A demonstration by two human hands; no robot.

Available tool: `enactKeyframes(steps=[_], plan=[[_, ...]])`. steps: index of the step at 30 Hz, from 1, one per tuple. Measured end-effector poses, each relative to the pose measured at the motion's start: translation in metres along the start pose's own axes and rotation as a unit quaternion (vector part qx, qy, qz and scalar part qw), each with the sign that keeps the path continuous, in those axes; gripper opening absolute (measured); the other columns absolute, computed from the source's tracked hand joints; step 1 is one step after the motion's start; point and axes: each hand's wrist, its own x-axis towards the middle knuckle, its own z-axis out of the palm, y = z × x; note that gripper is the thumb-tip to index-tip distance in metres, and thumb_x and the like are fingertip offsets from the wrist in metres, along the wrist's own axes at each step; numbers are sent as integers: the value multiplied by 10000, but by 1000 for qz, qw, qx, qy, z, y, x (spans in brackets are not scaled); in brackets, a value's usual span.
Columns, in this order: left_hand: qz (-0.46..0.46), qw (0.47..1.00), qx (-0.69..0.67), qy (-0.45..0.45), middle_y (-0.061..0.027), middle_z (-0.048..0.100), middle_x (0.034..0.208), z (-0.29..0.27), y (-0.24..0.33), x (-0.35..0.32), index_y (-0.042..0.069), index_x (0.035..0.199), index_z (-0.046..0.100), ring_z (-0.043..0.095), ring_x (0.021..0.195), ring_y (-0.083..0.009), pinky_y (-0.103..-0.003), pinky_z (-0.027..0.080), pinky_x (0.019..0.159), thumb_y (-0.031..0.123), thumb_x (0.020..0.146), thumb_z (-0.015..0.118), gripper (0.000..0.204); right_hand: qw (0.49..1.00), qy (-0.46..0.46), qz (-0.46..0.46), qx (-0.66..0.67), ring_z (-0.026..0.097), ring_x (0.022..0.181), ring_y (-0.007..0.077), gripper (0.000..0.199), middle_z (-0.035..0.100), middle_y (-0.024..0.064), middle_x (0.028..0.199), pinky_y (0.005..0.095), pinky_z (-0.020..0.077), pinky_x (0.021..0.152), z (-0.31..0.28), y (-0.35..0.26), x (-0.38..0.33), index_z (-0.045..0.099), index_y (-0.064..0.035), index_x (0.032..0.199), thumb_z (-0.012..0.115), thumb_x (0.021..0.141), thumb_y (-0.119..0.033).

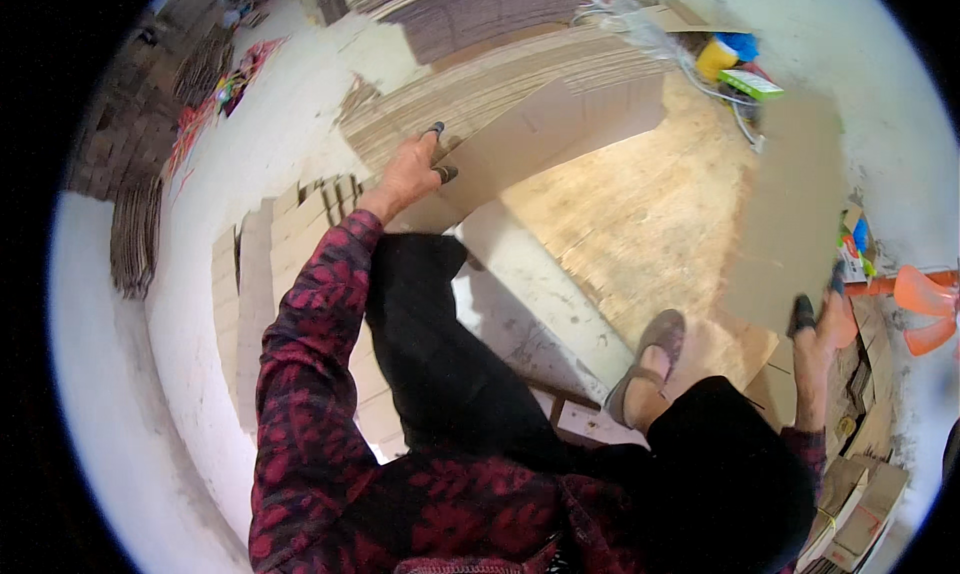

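My left hand point(408, 177), with dark covers on its fingertips, is at the left end of a flat cardboard sheet point(550, 134). Its thumb lies on the near face and a finger reaches past the top edge. Behind that sheet leans a row of stacked cardboard sheets point(480, 79). Off to the right, my right hand point(822, 322) grips the lower end of another cardboard sheet point(790, 209), held up on its own. Dark covers show on this hand's thumb and a finger too; its other fingers are partly hidden.
A plywood board point(620, 199) lies before me, my shoe point(650, 364) at its near edge. Folded cardboard point(285, 224) stands at left. An orange fan point(925, 304) is at far right. A yellow container point(715, 59) and cables sit at back right, near the wall.
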Motion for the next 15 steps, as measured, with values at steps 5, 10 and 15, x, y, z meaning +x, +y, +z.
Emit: enactKeyframes(steps=[5,10,15], plan=[[83,990,-4,114,-247,575,1047,15,60,53,2,1128,531,550,962,-424,-468,453,810,71,770,635,379,992,-15,-57,111,345,1333,205,564,381,148,1451,309,283,1083,50,-35,78,298,25,1433,525,920,-35],[55,998,-35,-11,-237,610,837,31,97,107,34,877,563,586,837,-432,-505,448,718,74,775,550,110,972,48,-137,186,355,1330,199,632,386,149,1452,302,292,1078,77,-55,122,290,23,1440,568,873,42],[162,984,-45,-54,-235,582,785,30,182,136,4,851,496,570,764,-442,-490,432,665,-12,717,526,139,954,14,-172,245,576,1068,208,660,569,153,1272,265,433,919,102,-64,143,321,-2,1435,594,839,70]])
